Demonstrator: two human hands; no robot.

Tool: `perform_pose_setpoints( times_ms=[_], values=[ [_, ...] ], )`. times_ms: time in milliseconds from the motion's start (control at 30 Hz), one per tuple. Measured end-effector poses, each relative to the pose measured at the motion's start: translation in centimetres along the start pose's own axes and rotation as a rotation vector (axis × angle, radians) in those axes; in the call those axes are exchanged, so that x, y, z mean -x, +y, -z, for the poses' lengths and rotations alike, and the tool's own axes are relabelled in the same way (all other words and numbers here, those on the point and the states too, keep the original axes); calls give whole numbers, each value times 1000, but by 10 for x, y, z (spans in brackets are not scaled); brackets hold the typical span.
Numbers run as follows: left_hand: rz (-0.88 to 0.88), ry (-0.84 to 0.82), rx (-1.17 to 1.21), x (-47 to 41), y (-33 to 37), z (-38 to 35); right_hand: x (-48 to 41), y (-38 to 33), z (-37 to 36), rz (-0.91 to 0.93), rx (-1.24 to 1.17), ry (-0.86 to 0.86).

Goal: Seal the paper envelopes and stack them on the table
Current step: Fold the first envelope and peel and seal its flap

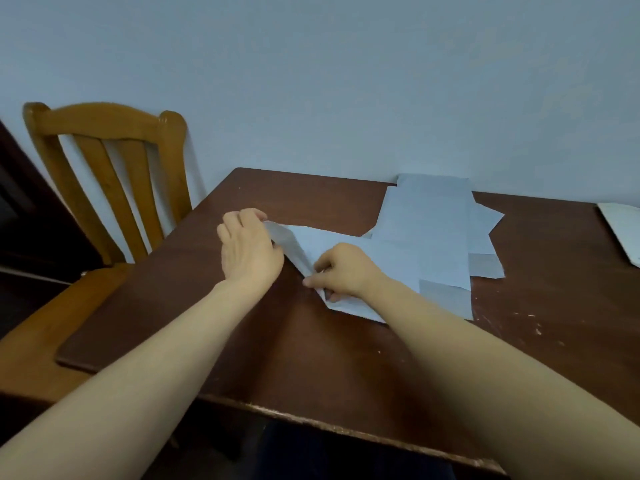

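A pale blue-grey paper envelope [349, 247] lies on the dark brown table [242, 323], its flap end towards the left. My left hand [247, 247] grips the lifted flap [284, 237] at the envelope's far left end, fingers curled over the paper edge. My right hand [341, 271] pinches the near left corner of the same envelope against the table. Behind and to the right, several more envelopes [436, 216] lie overlapping in a loose pile that reaches the wall.
A wooden chair [104, 161] stands at the table's left side, its seat under the table edge. Another white paper [623, 230] lies at the far right edge of the view. The table's near edge [346, 431] runs below my forearms. The wall is close behind.
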State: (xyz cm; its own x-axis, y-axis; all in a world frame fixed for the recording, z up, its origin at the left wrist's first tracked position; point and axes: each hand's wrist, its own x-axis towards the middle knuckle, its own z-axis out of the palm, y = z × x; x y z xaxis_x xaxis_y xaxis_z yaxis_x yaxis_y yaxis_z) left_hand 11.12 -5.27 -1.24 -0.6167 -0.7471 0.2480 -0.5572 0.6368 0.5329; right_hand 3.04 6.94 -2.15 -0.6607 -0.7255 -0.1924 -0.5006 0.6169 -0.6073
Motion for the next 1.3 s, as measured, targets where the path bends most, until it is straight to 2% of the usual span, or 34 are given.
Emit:
perform_pose_setpoints(
  times_ms=[33,100,167,267,333,467,533,633,733,833,1033,1167,1300],
  values=[
    [11,-13,25,3,-2,0,0,-5,0,-23,-166,-45],
    [-6,-26,57,9,-6,-2,-1,-3,6,-63,-295,28],
    [-36,-41,67,16,-9,-6,-2,11,16,-64,-78,144],
    [75,-266,84,23,-8,-15,6,32,23,-123,309,67],
    [99,-390,49,23,-6,-18,12,35,21,-140,417,35],
    [59,-492,73,20,1,-23,27,31,22,-138,464,67],
    [74,-534,75,17,4,-22,32,33,30,-195,365,51],
    [122,-580,42,11,5,-17,30,45,41,-278,219,128],
    [167,-619,47,9,3,-14,28,50,39,-381,-85,160],
    [183,-618,40,8,-3,-15,27,43,31,-387,-311,138],
    [145,-626,8,9,-11,-11,25,44,30,-378,-470,108],
    [227,-603,172,10,-16,-8,30,53,33,-361,-598,134],
    [331,-645,519,13,-11,-1,34,55,35,-338,-737,148]
  ],
)
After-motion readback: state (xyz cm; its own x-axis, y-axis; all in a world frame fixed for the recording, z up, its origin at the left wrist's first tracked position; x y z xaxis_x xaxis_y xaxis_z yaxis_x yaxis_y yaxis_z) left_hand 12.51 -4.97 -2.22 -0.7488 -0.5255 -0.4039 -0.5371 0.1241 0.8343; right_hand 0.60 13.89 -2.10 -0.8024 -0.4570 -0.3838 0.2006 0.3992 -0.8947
